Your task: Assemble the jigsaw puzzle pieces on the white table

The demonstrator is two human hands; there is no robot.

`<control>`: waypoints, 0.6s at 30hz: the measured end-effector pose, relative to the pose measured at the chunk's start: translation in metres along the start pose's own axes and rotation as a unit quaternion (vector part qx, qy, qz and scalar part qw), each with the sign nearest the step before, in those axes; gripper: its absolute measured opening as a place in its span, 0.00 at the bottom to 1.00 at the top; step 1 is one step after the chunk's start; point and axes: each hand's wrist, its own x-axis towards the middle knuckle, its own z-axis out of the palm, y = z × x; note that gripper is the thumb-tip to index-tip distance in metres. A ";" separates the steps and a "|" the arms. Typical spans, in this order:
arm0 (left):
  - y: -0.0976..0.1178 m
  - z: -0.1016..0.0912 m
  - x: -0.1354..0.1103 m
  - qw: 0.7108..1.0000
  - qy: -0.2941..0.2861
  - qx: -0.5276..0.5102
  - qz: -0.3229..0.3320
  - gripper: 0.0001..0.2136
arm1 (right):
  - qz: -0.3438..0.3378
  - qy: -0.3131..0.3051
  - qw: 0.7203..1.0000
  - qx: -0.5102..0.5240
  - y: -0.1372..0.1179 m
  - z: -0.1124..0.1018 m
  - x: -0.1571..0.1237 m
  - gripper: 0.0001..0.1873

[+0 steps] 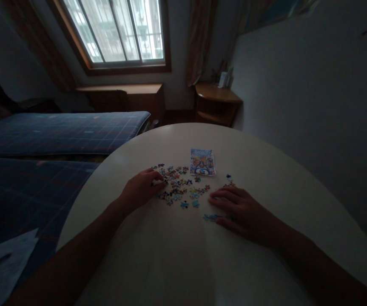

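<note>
Loose jigsaw puzzle pieces (177, 183) lie in a spread-out heap on the round, pale table (157, 255). At the heap's left edge is my left hand (142, 187), its fingers bent and its thumb and fingertips drawn together at a dark puzzle piece (166, 182). My right hand (239, 210) rests palm down with fingers spread, right of the heap. A short strip of light-blue puzzle pieces (211, 217) lies by its thumb, partly covered. Beyond its fingers a few more pieces (229, 177) are partly hidden. Behind the heap lies a colourful picture sheet or packet (202, 162).
A bed with a blue plaid cover (58, 131) stands along the table's left side. Papers (7, 263) lie at the lower left with a dark, thin object on them. A wooden desk (145, 88) and a corner shelf (217, 92) stand beyond, near the window (116, 32).
</note>
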 end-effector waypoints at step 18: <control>-0.001 0.004 0.002 0.998 -0.008 -0.040 0.047 0.12 | 0.002 -0.008 1.000 0.011 0.000 0.000 0.001 0.22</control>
